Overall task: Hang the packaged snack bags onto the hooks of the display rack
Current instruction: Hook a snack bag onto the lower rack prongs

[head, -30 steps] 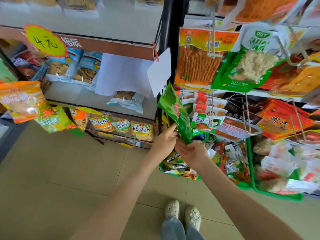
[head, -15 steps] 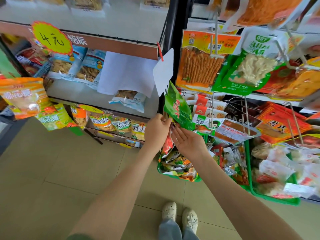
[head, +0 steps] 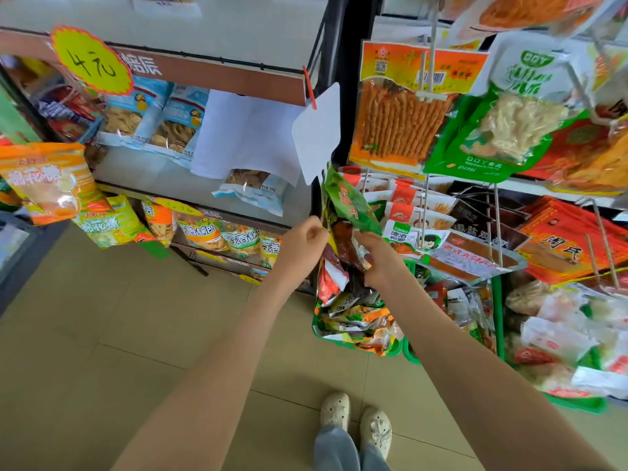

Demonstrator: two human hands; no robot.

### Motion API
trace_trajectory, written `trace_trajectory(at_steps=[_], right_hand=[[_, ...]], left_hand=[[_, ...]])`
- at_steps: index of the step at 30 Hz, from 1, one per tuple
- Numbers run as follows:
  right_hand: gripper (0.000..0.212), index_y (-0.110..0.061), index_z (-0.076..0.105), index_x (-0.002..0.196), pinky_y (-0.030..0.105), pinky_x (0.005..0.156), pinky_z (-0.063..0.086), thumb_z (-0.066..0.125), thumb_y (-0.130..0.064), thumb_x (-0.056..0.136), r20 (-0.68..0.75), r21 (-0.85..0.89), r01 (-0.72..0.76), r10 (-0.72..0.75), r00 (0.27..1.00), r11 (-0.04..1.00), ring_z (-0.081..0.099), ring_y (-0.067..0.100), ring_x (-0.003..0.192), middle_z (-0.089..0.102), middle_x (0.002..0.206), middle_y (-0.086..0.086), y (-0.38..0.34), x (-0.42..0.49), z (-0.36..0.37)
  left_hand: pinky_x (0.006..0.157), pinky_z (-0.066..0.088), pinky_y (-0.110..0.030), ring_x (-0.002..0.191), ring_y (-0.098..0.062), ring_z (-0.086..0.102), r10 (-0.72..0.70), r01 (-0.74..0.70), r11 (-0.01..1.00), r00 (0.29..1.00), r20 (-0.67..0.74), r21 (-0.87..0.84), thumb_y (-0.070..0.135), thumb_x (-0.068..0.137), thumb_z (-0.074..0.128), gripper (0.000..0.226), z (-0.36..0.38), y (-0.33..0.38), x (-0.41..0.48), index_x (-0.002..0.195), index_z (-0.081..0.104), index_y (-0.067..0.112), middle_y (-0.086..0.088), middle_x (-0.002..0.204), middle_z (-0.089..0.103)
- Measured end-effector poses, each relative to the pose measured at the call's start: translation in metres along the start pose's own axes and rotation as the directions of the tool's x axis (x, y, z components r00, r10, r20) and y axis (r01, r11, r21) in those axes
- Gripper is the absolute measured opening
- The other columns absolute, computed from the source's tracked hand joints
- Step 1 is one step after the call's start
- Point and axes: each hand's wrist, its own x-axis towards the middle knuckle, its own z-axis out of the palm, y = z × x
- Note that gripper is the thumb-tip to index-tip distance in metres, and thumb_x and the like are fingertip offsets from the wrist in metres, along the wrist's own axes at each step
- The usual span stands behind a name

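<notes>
Left of the rack, shelf (head: 204, 171): bagged biscuits and crisps; no part in the task.
Left hand (head: 300, 248): fingers curled, pinching the left edge of the green snack bag (head: 353, 207).
White tag (head: 317, 130): blank card clipped just above the bag's top corner. Risk: a bag lifted straight up catches the card and knocks it askew.
Green snack bag: held tilted, top end up, at the rack's left edge; on no hook. Hang hole not visible.
Right hand (head: 377, 263): fingers closed round the bag's lower end, dark red packets (head: 343, 239) against them. Whether it grips those too cannot be told.
Green basket (head: 394, 351): loose packets directly below both hands. Risk: a slipped bag drops in among them, or onto the floor.
Hooks (head: 494, 219): thin wire prongs, most already loaded. Risks: the hole misses the tip and the film tears or creases; a crowded prong sheds its front packet when pushed.
Orange stick-snack bag (head: 397, 130): hangs above, near the likely path. Risk: a nudge sets it swinging off its hook.
</notes>
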Motion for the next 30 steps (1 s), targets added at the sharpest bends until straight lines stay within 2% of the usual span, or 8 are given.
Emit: trace_trajectory(at_steps=[3,6,10,13,18,23,26,30], right_hand=[[0.039,-0.001,0.049,0.126,0.025,0.061,0.043,0.058,-0.013,0.09,0.011,-0.15,0.013,-0.012,1.0,0.989,0.059,0.018,0.082,0.056,0.122,0.014,0.011,0.021,0.001],[0.065,-0.01,0.053,0.122,0.033,0.08,0.048,0.081,-0.033,0.067,-0.01,-0.2,-0.025,0.024,1.0,0.98,0.06,0.017,0.094,0.061,0.118,0.002,0.02,0.043,-0.009],[0.034,-0.012,0.065,0.108,0.039,0.09,0.051,0.072,-0.029,0.079,0.096,-0.028,-0.173,0.175,0.98,0.985,0.067,0.022,0.091,0.069,0.106,0.009,0.019,0.038,-0.019],[0.036,-0.01,0.062,0.115,0.037,0.088,0.051,0.064,-0.03,0.085,0.16,0.027,-0.168,0.162,0.974,0.985,0.066,0.023,0.094,0.069,0.105,0.009,0.019,0.039,-0.025],[0.037,-0.012,0.062,0.112,0.039,0.092,0.049,0.068,-0.033,0.082,0.185,-0.019,-0.186,0.187,0.965,0.982,0.066,0.024,0.095,0.071,0.103,0.007,0.022,0.038,-0.023],[0.028,-0.013,0.058,0.081,0.024,0.057,0.041,0.072,-0.036,0.072,0.188,-0.215,-0.2,0.242,0.952,0.956,0.049,0.013,0.054,0.05,0.062,0.003,0.038,0.03,-0.027],[0.025,-0.015,0.054,0.075,0.024,0.056,0.043,0.07,-0.033,0.078,0.185,-0.292,-0.224,0.285,0.94,0.93,0.048,0.014,0.058,0.051,0.065,0.002,0.051,0.027,-0.031],[0.023,-0.01,0.059,0.081,0.027,0.069,0.044,0.068,-0.03,0.082,0.144,-0.42,-0.199,0.282,0.949,0.886,0.054,0.017,0.071,0.057,0.079,0.006,0.06,0.022,-0.036]], left_hand=[[0.092,0.05,-0.045,0.066,-0.019,0.037,-0.098,0.095,0.98,0.995,-0.007,-0.177,0.017,0.089,0.044,0.025,-0.002,-0.001,-0.001,0.066,0.035,0.018,-0.001,0.06,0.03],[0.092,0.052,-0.038,0.07,-0.022,0.04,-0.145,0.137,0.945,0.989,-0.007,-0.296,0.009,0.092,0.042,0.028,-0.002,0.001,-0.001,0.066,0.034,0.016,-0.008,0.067,0.028],[0.085,0.055,-0.031,0.073,-0.015,0.063,-0.149,0.134,0.895,0.989,-0.003,-0.426,0.007,0.095,0.038,0.027,-0.003,0.009,0.002,0.069,0.034,0.013,-0.014,0.072,0.054],[0.077,0.056,-0.027,0.065,-0.009,0.066,-0.122,0.091,0.877,0.992,-0.037,-0.473,0.003,0.094,0.037,0.031,-0.005,0.022,0.0,0.065,0.033,0.013,0.001,0.06,0.061],[0.075,0.051,-0.042,0.07,-0.023,0.049,-0.136,0.046,0.913,0.971,-0.196,-0.405,0.012,0.084,0.044,0.028,-0.016,0.018,-0.004,0.059,0.035,0.02,-0.013,0.073,0.046],[0.052,0.022,-0.028,0.049,-0.009,0.023,-0.073,-0.027,0.965,0.929,-0.363,-0.262,0.006,0.083,0.044,0.034,-0.017,0.02,-0.022,0.057,0.027,0.021,0.005,0.053,0.026],[0.05,0.018,-0.025,0.05,-0.008,0.019,-0.043,-0.053,0.977,0.9,-0.434,-0.207,0.001,0.083,0.043,0.031,-0.017,0.012,-0.037,0.06,0.027,0.015,0.004,0.056,0.023],[0.052,0.02,-0.026,0.054,-0.01,0.023,0.054,-0.083,0.995,0.929,-0.366,-0.063,0.005,0.087,0.042,0.026,-0.022,-0.014,-0.057,0.064,0.031,0.011,-0.002,0.06,0.026]])
